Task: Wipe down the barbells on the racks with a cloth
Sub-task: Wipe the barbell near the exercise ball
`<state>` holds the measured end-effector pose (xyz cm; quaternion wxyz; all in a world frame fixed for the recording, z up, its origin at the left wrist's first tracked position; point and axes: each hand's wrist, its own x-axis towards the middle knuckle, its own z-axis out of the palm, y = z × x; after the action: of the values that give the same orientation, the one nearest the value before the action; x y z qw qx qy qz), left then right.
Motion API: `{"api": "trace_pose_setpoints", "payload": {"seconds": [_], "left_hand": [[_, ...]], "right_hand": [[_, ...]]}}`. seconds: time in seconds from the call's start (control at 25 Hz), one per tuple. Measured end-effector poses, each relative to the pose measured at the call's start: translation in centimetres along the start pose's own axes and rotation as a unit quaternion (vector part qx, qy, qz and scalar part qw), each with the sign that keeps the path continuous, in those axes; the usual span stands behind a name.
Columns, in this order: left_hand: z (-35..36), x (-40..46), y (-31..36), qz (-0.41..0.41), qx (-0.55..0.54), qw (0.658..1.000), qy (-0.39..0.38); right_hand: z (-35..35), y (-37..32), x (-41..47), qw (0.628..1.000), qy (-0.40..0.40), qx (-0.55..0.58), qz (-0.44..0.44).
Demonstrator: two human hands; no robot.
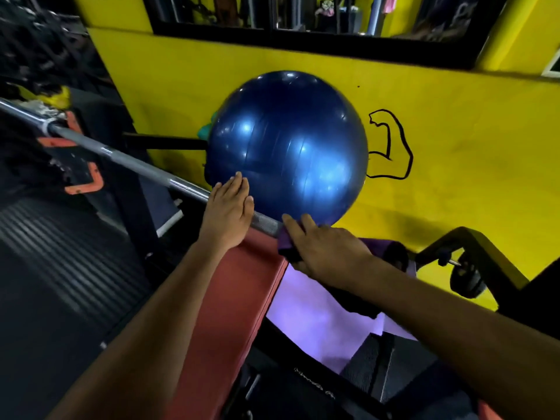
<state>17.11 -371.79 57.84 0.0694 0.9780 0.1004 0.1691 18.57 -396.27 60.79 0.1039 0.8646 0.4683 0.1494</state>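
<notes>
My left hand (228, 213) lies flat, fingers straight, on the barbell (127, 160) to steady it on the rack; my right hand (322, 247) presses the purple cloth (286, 242) around the knurled middle.

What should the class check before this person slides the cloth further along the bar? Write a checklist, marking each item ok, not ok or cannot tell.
1. Cloth on bar: ok, right hand presses it there.
2. Left hand steadying bar: ok, laid flat on it.
3. Path to the left clear: not ok, left hand is in the way.
4. Bar seated on rack hook: cannot tell.
5. Blue ball clear of bar: cannot tell.
</notes>
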Motion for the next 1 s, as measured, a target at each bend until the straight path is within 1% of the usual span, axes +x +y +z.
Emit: {"api": "trace_pose_setpoints", "payload": {"seconds": [0.12, 0.2, 0.24, 0.36, 0.4, 0.52, 0.6, 0.68, 0.76, 0.8, 0.84, 0.96, 1.0], "left_hand": [[0.1, 0.2, -0.2, -0.006, -0.006, 1.000, 0.004], [0.2, 0.2, 0.0, -0.009, -0.003, 1.000, -0.011], [0.1, 0.2, 0.2, -0.011, -0.003, 1.000, -0.013], [-0.1, -0.1, 0.4, -0.015, -0.014, 1.000, -0.015], [-0.1, -0.1, 0.4, -0.016, -0.016, 1.000, -0.019], [-0.7, -0.2, 0.6, -0.017, -0.014, 0.999, -0.034], [-0.9, -0.4, 0.5, -0.019, -0.013, 0.999, -0.038], [-0.9, -0.3, 0.5, -0.020, -0.019, 0.999, -0.040], [-0.5, -0.3, 0.4, -0.017, -0.018, 0.999, -0.031], [-0.3, -0.1, 0.3, -0.019, -0.018, 0.999, -0.021], [-0.2, 0.0, 0.2, -0.023, -0.022, 0.999, -0.016], [-0.2, 0.0, 0.3, -0.027, -0.031, 0.999, -0.014], [-0.2, -0.2, 0.5, -0.026, -0.034, 0.999, -0.012]], "right_hand": [[-0.7, 2.6, -5.7, 0.999, 0.038, -0.028, 0.000], [-0.3, 4.7, -9.3, 0.996, 0.074, -0.038, -0.032], [0.0, 5.3, -9.8, 0.996, 0.068, -0.037, -0.035], [0.3, 3.6, -6.1, 0.998, 0.047, -0.026, -0.039], [0.3, 2.1, -3.8, 0.999, 0.047, -0.002, -0.027], [0.3, -1.1, 1.6, 0.998, 0.005, 0.059, -0.002], [0.0, -0.5, 0.8, 0.998, 0.003, 0.056, -0.014], [0.4, 2.0, -3.5, 0.998, 0.049, 0.027, -0.031], [0.9, 4.1, -7.7, 0.994, 0.102, -0.027, -0.038], [1.0, 4.4, -8.2, 0.993, 0.105, -0.040, -0.036], [0.8, 4.1, -7.5, 0.995, 0.090, -0.030, -0.027], [-0.2, 0.9, -2.6, 0.998, 0.008, 0.058, 0.015], [-0.2, 0.1, -1.5, 0.997, -0.010, 0.072, 0.019]]}}
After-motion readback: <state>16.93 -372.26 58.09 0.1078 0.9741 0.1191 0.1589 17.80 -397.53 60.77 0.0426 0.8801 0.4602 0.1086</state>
